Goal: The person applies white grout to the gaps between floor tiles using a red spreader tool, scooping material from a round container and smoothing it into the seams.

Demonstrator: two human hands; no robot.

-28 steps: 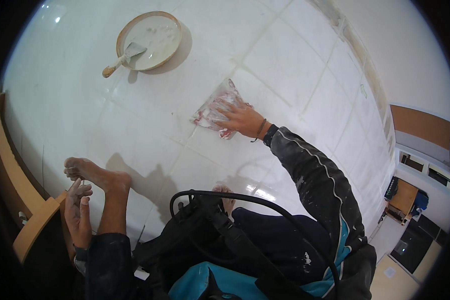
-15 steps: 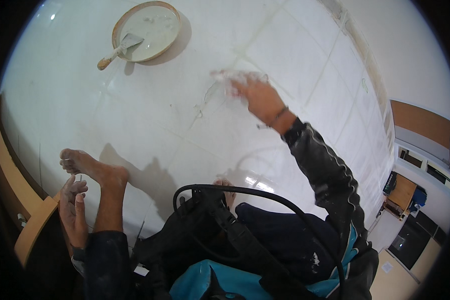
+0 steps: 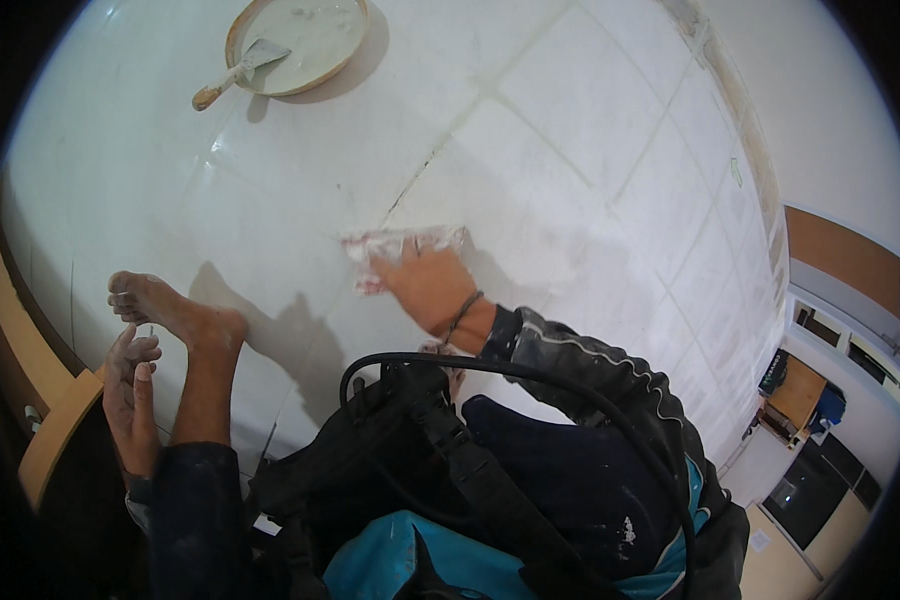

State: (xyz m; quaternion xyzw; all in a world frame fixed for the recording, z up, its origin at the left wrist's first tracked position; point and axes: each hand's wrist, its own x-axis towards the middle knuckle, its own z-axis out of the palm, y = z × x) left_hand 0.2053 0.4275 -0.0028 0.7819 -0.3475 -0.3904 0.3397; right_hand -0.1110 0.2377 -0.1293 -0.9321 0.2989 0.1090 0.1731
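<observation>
My right hand [image 3: 425, 285] presses a crumpled whitish rag [image 3: 362, 250] with red patches against the white tiled floor [image 3: 300, 190]. Whether the rag is cloth or plastic I cannot tell. Just beyond it runs a dark, thin tile joint [image 3: 410, 185]. My left hand [image 3: 132, 385], dusted white, is beside my bare foot [image 3: 170, 310] at the lower left, with fingers loosely bent and thumb apart. A tiny thin stick [image 3: 151, 331] shows by its fingertips; whether it is held is unclear.
A round basin [image 3: 360, 50] of pale grey paste stands at the far left, with a wooden-handled trowel [image 3: 235, 78] leaning in it. Wooden-edged furniture [image 3: 65, 440] is at the lower left. A wall [image 3: 810, 120] borders the floor on the right. A black cable [image 3: 530, 370] arches over my lap.
My right hand has swept the rag left and toward me across the tiles. The wet smear on the joint is gone, and a dark line shows there. My left hand stays by the foot.
</observation>
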